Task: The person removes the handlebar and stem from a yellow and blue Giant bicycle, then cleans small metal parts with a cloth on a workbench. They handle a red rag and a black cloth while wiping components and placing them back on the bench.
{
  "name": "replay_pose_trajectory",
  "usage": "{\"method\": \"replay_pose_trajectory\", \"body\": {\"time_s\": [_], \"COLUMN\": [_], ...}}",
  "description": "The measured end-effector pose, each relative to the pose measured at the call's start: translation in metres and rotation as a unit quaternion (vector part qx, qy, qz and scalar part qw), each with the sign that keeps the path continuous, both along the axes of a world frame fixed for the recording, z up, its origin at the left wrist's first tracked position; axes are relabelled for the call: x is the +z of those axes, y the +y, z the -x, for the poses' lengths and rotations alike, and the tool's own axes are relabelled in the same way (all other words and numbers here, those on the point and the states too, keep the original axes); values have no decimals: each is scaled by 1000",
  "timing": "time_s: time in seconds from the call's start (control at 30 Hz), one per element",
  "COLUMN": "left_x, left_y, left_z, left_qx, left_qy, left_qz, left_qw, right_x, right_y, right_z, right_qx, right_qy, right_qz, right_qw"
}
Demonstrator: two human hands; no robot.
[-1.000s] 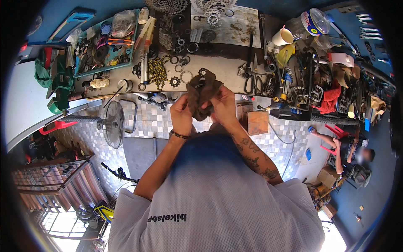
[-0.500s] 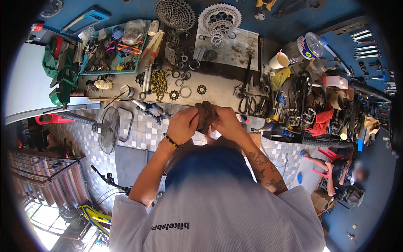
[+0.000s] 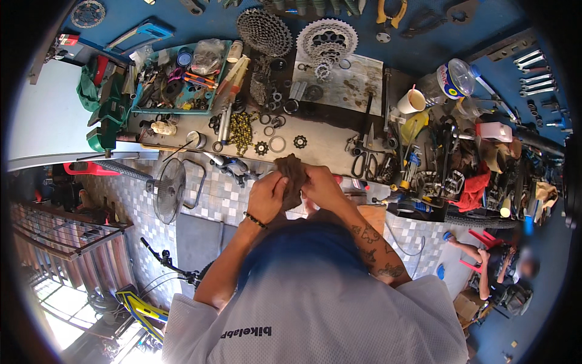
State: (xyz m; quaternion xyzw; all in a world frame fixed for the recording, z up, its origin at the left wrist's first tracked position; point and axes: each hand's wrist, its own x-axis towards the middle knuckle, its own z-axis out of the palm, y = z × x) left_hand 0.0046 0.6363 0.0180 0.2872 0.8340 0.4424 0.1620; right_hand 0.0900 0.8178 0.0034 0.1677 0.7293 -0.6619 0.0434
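My left hand [image 3: 267, 195] and right hand [image 3: 322, 187] are each closed, fingers pinching the brown cloth [image 3: 293, 177] by the counter [image 3: 324, 141]'s near edge; whether it wraps anything, I cannot tell. I'd judge things partway: two toothed wheels [image 3: 300, 142] and the yellow chain [image 3: 240, 130] lie loose, unassembled.

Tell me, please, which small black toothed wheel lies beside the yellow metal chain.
The left small black toothed wheel, next to the yellow metal chain; the right one lies beyond the thin silver ring.
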Motion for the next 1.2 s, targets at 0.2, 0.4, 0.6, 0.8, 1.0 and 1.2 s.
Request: {"method": "replay_pose_trajectory", "body": {"time_s": [0.2, 0.4, 0.6, 0.8, 1.0, 1.2], "left_x": [-4, 4, -6, 0, 10, 14], "left_y": [7, -19, -17, -26, -14, -20], "left_z": [5, 58, 62, 111, 111, 125], "left_qx": [144, -104, 13, -228, -163, -250], "left_qy": [-46, 40, -36, 33, -40, -46], "left_qz": [-72, 30, -61, -27, -91, -80], "left_qw": [986, 993, 997, 973, 982, 964], "right_x": [-11, -7, -9, 5, 18, 37], "right_y": [-43, -28, -73, -64, -97, -94], "right_z": [28, 30, 56, 50, 64, 56], "right_qx": [-171, -7, -245, -98, -338, -278], "right_qy": [86, -3, 59, 34, 68, -25], "right_qz": [265, -59, 185, -161, 141, -102], "right_qw": [945, 998, 950, 982, 928, 955]}}
